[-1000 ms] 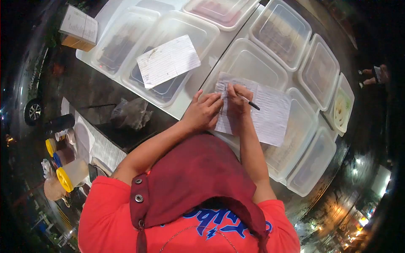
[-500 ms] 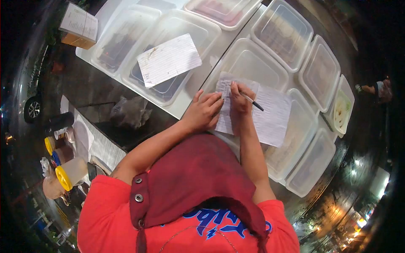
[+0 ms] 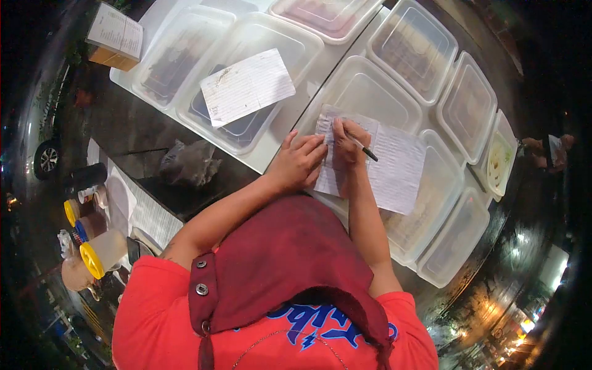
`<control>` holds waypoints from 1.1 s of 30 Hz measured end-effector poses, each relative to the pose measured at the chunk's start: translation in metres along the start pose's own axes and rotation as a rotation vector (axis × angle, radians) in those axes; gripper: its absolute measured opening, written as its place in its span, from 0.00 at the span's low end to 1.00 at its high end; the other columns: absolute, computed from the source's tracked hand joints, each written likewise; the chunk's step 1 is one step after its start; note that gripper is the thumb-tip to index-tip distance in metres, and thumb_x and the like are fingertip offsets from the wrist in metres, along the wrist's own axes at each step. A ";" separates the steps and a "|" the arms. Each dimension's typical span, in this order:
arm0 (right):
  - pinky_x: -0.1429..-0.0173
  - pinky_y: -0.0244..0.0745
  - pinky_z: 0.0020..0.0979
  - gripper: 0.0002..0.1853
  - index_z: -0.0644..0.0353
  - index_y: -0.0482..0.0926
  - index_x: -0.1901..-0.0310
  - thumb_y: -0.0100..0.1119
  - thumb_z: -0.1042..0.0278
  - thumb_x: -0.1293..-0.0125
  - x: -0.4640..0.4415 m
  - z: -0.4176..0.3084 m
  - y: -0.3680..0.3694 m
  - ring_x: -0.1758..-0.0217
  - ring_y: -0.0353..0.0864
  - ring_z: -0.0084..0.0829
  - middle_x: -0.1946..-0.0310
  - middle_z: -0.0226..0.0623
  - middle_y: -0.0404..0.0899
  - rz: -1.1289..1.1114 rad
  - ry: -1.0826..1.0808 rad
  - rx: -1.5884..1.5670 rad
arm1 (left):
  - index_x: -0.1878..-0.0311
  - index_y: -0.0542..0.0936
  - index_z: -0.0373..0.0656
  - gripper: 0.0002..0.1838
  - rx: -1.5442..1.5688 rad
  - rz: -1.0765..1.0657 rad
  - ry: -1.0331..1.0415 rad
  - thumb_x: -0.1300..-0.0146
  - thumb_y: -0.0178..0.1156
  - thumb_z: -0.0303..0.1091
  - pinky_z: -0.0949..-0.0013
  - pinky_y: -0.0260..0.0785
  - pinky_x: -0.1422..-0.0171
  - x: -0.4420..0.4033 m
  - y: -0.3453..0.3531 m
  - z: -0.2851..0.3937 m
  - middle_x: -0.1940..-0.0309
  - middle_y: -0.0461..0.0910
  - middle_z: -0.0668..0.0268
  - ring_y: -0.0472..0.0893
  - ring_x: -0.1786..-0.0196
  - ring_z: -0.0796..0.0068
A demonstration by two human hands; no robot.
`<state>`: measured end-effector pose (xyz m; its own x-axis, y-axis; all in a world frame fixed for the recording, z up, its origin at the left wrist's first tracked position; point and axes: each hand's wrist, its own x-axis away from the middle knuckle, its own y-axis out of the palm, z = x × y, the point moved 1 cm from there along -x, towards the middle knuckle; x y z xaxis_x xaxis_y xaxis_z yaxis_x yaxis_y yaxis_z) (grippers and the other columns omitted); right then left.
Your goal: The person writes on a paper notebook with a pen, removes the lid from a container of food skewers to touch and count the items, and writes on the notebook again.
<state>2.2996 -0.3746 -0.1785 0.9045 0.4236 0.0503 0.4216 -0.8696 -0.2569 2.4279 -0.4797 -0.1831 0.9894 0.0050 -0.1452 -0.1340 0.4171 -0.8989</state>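
My right hand point(image 3: 350, 142) grips a pen point(image 3: 367, 151) with a dark end, its fingers closed near the writing end over the paper. Under that hand lies a folded, lined sheet of paper point(image 3: 398, 166) with handwriting on its left part. The sheet rests across lidded plastic containers, one of them a large translucent box point(image 3: 370, 92). My left hand point(image 3: 299, 160) lies at the sheet's left edge, fingers slightly bent and apart, with nothing visible in it. A second lined sheet point(image 3: 248, 87) with marks on it lies on another container lid to the left.
More lidded containers point(image 3: 413, 49) cover much of the white table point(image 3: 259, 157). At upper left stands a small box point(image 3: 115, 37) with printed text. Yellow-lidded jars point(image 3: 102, 254) and a plastic bag point(image 3: 188, 161) are at the left. Another person's hand point(image 3: 535, 148) shows at far right.
My right hand has shifted slightly left on the sheet, and the pen's end has moved with it. My left hand stays in place. At far right, the other person's hand has moved.
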 end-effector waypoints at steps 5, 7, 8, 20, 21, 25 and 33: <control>0.73 0.58 0.29 0.18 0.65 0.71 0.81 0.59 0.65 0.36 0.000 -0.001 0.002 0.76 0.60 0.19 0.84 0.29 0.64 -0.016 0.053 -0.130 | 0.41 0.72 0.46 0.26 0.008 0.005 0.006 0.44 0.60 0.37 0.45 0.42 0.26 0.000 0.000 -0.001 0.36 0.68 0.64 0.66 0.33 0.66; 0.73 0.57 0.29 0.18 0.65 0.70 0.81 0.59 0.65 0.36 0.000 -0.003 -0.001 0.76 0.60 0.19 0.84 0.28 0.64 -0.017 0.051 -0.057 | 0.41 0.72 0.46 0.26 0.008 0.000 0.002 0.44 0.60 0.37 0.45 0.42 0.26 -0.001 0.000 -0.001 0.37 0.68 0.64 0.66 0.33 0.66; 0.72 0.57 0.29 0.18 0.66 0.70 0.81 0.59 0.65 0.36 0.000 -0.004 -0.001 0.76 0.60 0.19 0.84 0.28 0.64 -0.013 0.080 -0.105 | 0.41 0.72 0.46 0.25 0.009 0.004 0.000 0.44 0.60 0.37 0.45 0.42 0.26 -0.001 0.000 -0.001 0.37 0.68 0.64 0.66 0.33 0.65; 0.72 0.62 0.27 0.14 0.67 0.76 0.76 0.61 0.66 0.37 -0.011 0.038 0.007 0.76 0.65 0.19 0.81 0.25 0.70 0.095 0.040 -0.106 | 0.40 0.72 0.46 0.26 0.011 -0.004 0.002 0.44 0.60 0.38 0.45 0.43 0.27 0.000 -0.002 0.000 0.36 0.68 0.64 0.66 0.34 0.65; 0.72 0.62 0.28 0.15 0.67 0.77 0.76 0.61 0.65 0.37 -0.016 0.045 0.007 0.77 0.65 0.20 0.82 0.27 0.71 0.097 0.008 -0.036 | 0.40 0.72 0.46 0.26 0.010 -0.007 0.000 0.44 0.60 0.38 0.45 0.43 0.27 -0.001 -0.002 0.000 0.36 0.68 0.64 0.66 0.34 0.65; 0.72 0.64 0.32 0.16 0.66 0.78 0.75 0.60 0.61 0.36 -0.011 0.013 0.003 0.78 0.68 0.25 0.83 0.36 0.73 0.104 -0.058 0.179 | 0.40 0.72 0.46 0.26 -0.004 -0.008 0.011 0.44 0.60 0.38 0.44 0.44 0.27 -0.001 -0.001 -0.001 0.36 0.68 0.64 0.66 0.34 0.65; 0.71 0.65 0.35 0.16 0.65 0.77 0.76 0.59 0.61 0.36 -0.009 0.004 0.006 0.79 0.69 0.31 0.82 0.44 0.72 0.128 -0.131 0.117 | 0.41 0.72 0.46 0.26 0.007 -0.005 0.006 0.43 0.59 0.39 0.44 0.43 0.27 -0.001 -0.001 -0.003 0.36 0.67 0.64 0.66 0.34 0.66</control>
<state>2.2942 -0.3826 -0.1844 0.9306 0.3479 -0.1141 0.2867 -0.8863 -0.3636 2.4267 -0.4822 -0.1834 0.9897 -0.0028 -0.1432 -0.1285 0.4233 -0.8968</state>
